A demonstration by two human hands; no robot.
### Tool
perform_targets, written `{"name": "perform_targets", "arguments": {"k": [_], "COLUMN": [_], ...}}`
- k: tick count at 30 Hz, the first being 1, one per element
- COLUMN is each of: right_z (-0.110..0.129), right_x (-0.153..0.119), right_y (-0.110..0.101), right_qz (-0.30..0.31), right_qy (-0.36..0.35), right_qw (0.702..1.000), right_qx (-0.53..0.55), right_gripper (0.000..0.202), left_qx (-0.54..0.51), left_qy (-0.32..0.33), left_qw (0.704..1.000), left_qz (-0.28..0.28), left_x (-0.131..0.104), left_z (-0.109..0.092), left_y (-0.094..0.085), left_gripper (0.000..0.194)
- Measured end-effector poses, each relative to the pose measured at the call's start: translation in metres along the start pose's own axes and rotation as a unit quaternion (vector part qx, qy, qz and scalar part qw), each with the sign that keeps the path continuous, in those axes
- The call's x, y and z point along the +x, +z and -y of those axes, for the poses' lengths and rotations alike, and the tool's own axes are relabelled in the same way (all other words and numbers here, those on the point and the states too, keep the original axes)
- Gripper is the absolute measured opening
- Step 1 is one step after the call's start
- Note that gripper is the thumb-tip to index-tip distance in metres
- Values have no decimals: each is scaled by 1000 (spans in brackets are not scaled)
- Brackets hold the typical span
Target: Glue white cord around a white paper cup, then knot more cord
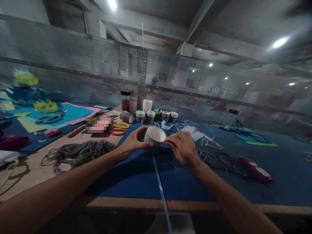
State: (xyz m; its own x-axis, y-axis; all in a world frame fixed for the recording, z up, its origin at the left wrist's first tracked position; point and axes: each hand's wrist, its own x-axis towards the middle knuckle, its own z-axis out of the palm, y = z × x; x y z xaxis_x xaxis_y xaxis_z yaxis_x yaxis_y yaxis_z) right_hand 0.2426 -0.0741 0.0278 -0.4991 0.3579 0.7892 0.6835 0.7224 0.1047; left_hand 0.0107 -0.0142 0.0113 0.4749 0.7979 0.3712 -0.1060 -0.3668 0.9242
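Cup point(155, 134), white inside, held above the blue mat point(136, 182) in the left hand's point(135, 140) grip, rim pinched by the right hand point(184, 148), open mat toward the table edge point(109, 202).

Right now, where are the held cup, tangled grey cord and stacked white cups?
Held cup point(156, 134), head view, inner wall.
Tangled grey cord point(85, 151), head view, middle coils.
Stacked white cups point(147, 105), head view, side.

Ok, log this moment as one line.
left hand: holding grey cup with white inside | right hand: fingertips pinched at rim | left side: grey cord bundle | behind: smaller-looking cups
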Motion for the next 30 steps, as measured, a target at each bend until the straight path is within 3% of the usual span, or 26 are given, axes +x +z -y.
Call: {"name": "perform_targets", "arguments": {"k": [30], "right_z": [0], "right_x": [1], "right_y": [-1], "right_qz": [-10], "right_qy": [6], "right_qw": [1000], "right_qx": [12], "right_gripper": [11], "left_qx": [8], "left_qy": [-11], "left_qw": [1000], "left_qz": [17], "left_x": [2], "left_z": [2], "left_y": [-3], "left_gripper": [60]}}
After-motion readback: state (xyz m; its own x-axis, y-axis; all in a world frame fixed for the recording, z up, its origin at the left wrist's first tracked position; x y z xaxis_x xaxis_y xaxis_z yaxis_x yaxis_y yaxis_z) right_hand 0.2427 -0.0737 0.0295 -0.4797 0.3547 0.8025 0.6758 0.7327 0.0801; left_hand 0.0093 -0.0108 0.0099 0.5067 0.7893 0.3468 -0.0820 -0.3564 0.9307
